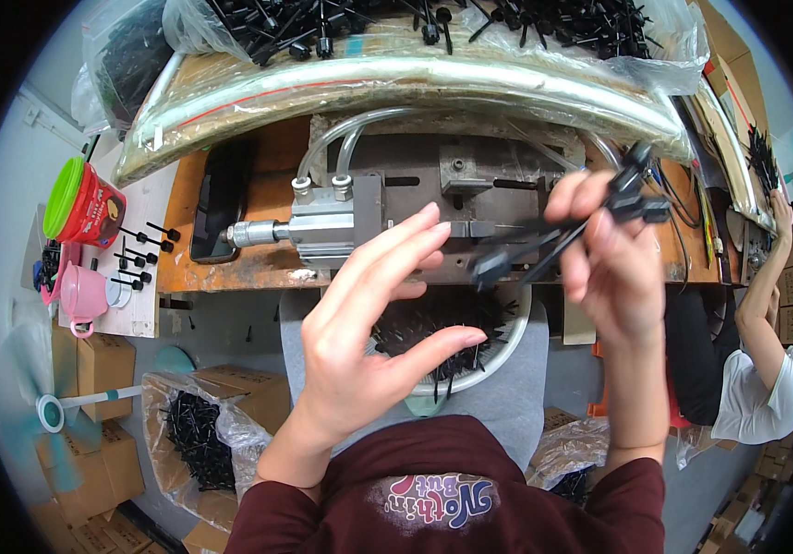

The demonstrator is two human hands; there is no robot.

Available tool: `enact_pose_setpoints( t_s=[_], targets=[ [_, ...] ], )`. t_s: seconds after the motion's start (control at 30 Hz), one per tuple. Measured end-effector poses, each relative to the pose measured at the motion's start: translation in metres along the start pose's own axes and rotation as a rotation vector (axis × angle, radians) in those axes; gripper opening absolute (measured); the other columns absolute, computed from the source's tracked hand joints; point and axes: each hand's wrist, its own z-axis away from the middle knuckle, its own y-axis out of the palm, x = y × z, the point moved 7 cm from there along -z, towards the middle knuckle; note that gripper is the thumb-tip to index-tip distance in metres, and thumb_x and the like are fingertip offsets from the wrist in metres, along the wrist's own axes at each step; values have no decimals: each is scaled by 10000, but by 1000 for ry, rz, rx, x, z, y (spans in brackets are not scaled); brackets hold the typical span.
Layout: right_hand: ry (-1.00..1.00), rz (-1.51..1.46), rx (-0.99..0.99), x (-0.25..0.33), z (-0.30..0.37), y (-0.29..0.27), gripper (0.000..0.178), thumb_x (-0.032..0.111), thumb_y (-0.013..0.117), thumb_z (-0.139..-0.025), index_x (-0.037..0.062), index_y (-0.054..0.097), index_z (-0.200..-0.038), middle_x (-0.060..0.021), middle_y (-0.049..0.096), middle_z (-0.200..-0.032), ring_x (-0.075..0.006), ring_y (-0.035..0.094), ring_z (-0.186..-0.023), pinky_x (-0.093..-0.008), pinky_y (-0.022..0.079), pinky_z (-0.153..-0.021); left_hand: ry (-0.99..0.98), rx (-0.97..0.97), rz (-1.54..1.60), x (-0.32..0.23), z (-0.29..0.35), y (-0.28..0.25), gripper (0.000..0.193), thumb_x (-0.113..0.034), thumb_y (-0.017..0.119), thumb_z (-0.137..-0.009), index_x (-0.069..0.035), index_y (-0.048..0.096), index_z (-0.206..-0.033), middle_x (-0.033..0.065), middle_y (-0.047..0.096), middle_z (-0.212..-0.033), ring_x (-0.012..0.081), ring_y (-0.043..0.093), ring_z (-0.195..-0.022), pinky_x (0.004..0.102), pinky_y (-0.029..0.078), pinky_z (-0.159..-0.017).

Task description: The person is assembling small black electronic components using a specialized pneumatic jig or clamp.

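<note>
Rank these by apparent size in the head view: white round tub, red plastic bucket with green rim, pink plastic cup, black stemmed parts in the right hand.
1. White tub
2. Red bucket
3. Pink cup
Unsure: the black parts, blurred and held nearer the camera.

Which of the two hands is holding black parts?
The right hand, on the picture's right: its fingers close on several long black parts. The left hand is open, thumb spread, with nothing visible in its grip.
</note>
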Motion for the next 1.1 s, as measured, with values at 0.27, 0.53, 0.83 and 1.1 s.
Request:
enact_pose_setpoints(
  t_s=[0.27,0.53,0.83,1.1],
  targets=[
    [159,-241,-126,-51,40,-1,154,80,653,-882,-36,587,-960,-174,598,-967,-175,632,-581,-264,524,-481,-70,187,196,-11,11,8,538,-25,860,-581,20,693,-1091,163,716,-986,237,694,-896,298,560,-726],
    [14,11,-282,-24,50,-15,162,70,655,-880,-37,586,-980,-185,621,-985,-128,600,-562,-211,462,-434,-26,279,196,-18,17,12,368,-95,896,-541,-30,755,-874,86,702,-813,174,670,-722,269,529,-651],
    [-383,524,-487,3,68,-23,178,-66,665,-842,-72,637,-1018,-191,572,-1130,-217,684,-758,-259,592,-570,225,132,-474,14,17,37,279,-87,812,-644,-38,715,-901,107,688,-1113,213,663,-862,307,548,-721],
    [-564,1117,-465,3,82,-4,243,-101,717,-771,-26,655,-993,-166,616,-1075,-234,704,-823,-281,610,-676,218,195,-600,21,5,53,251,-122,792,-660,-55,707,-886,87,689,-1161,170,657,-656,261,508,-610]
  ],
)
